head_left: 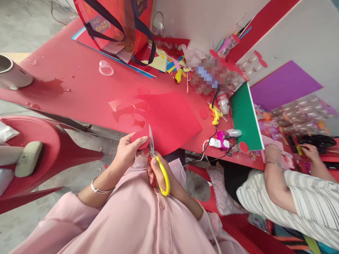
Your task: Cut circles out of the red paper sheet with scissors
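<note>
My left hand [128, 148] pinches a round piece of red paper [137, 138] near the table's front edge. In my right hand [161, 173] is a pair of scissors [151, 143] with one yellow and one red handle loop, the blades pointing up beside the disc. Whether the blades touch the paper I cannot tell. Just beyond them a large sheet of red paper [172, 118] lies on the table, its left part cut into open rings. Another red disc [203, 113] rests to the right of the sheet.
The red table [66, 102] carries a clear plastic cup [106, 68], a red bag [127, 31], a yellow glue gun [216, 114] and a pink power adapter [224, 139] with cables. A green board [246, 118] stands before a co-worker in a striped shirt [286, 197]. At left is a red stool [53, 155].
</note>
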A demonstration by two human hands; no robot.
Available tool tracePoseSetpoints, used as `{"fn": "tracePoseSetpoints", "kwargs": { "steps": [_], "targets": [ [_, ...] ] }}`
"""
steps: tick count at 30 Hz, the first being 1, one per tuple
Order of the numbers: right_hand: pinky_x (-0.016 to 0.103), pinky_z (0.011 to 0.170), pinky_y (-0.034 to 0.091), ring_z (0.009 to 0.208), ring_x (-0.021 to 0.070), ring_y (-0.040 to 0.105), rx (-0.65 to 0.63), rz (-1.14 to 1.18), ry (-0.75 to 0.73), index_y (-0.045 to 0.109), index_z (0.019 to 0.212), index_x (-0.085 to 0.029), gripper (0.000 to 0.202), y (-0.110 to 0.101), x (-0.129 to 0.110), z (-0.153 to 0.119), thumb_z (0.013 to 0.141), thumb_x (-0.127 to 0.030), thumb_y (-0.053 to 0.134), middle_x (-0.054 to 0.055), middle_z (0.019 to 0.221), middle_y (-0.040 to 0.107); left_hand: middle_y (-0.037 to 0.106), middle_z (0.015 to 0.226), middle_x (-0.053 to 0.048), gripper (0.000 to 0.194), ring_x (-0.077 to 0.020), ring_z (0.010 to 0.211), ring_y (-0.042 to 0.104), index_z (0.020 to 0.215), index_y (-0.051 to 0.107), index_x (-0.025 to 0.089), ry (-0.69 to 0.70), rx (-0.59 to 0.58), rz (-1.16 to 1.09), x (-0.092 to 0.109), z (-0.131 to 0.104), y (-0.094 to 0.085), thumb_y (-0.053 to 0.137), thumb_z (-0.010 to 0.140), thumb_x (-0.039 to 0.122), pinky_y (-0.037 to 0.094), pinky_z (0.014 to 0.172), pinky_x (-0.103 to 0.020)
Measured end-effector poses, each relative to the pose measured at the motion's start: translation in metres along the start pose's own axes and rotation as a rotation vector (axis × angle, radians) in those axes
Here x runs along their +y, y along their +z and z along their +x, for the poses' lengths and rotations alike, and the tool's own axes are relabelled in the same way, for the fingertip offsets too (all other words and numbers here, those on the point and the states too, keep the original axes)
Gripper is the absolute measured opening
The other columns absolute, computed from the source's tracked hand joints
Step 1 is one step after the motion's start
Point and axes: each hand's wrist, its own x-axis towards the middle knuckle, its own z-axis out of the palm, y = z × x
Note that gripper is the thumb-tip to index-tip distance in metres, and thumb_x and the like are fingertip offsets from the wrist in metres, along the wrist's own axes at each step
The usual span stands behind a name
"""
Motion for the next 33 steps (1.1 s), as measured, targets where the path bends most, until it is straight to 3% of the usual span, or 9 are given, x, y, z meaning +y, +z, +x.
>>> {"fn": "tracePoseSetpoints", "kwargs": {
  "steps": [4,16,23,33],
  "targets": [
    [0.017,0.038,0.039,0.049,0.0115,0.051,-0.034,-0.047,-0.043,0.051,0.105,-0.028,0.057,-0.001,-0.004,-0.001,0.113,-0.083,0.041,-0.007,0.077,0.053,0.068,0.052,-0.005,0.033,-0.0166,0.044,0.061,0.066,0.067,0.021,-0.001,-0.007,0.0,0.0,0.0,0.0,0.09,0.077,0.041,0.041,0.045,-0.027],
    [0.02,0.039,0.042,0.047,0.011,0.048,-0.076,0.012,-0.025,0.056,0.117,-0.029,0.058,-0.004,-0.001,0.001,0.11,-0.086,0.045,-0.007,0.077,0.052,0.066,0.049,-0.005,0.032,-0.0145,0.04,0.057,0.063,0.065,0.02,-0.026,0.019,0.015,0.008,-0.002,0.003,0.089,0.072,0.04,0.039,0.041,-0.023],
    [0.02,0.042,0.044,0.048,0.0113,0.052,-0.09,-0.06,-0.03,0.055,0.11,-0.027,0.056,-0.009,-0.004,0.001,0.113,-0.082,0.044,-0.007,0.076,0.055,0.066,0.049,-0.006,0.032,-0.0136,0.04,0.056,0.065,0.064,0.02,-0.024,-0.005,0.031,0.013,-0.003,0.002,0.087,0.075,0.041,0.033,0.039,-0.021],
    [0.021,0.04,0.041,0.045,0.0107,0.05,-0.117,-0.056,-0.019,0.052,0.105,-0.026,0.061,-0.011,-0.007,0.003,0.11,-0.087,0.044,-0.007,0.074,0.053,0.067,0.05,-0.006,0.032,-0.0138,0.042,0.056,0.064,0.063,0.021,-0.017,-0.014,0.044,0.009,-0.002,-0.005,0.084,0.081,0.039,0.038,0.043,-0.022]
  ]
}}
